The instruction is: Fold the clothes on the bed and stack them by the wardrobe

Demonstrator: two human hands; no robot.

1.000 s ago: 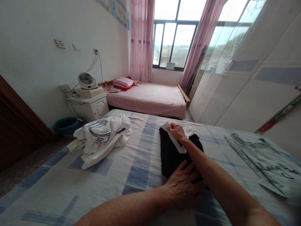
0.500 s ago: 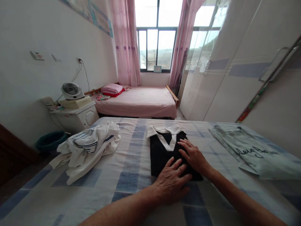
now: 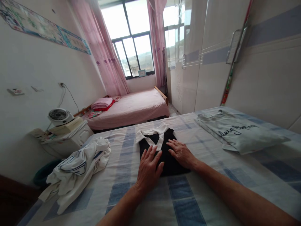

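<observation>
Prob. best to smooth shirt [image 3: 172, 169] w/ L hand [image 3: 148, 168] & R hand [image 3: 181, 153], w/ fingers apart, collar [image 3: 161, 129] to near edge.

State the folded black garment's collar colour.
The collar is white, best seen in the head view.

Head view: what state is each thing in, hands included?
Left hand: open, on black shirt
Right hand: open, on black shirt
Black shirt: folded, flat
White garment: crumpled
Gray shirt: lying flat
Curtains: parted
Pink bedding: folded
Fan: on or off, cannot tell
</observation>
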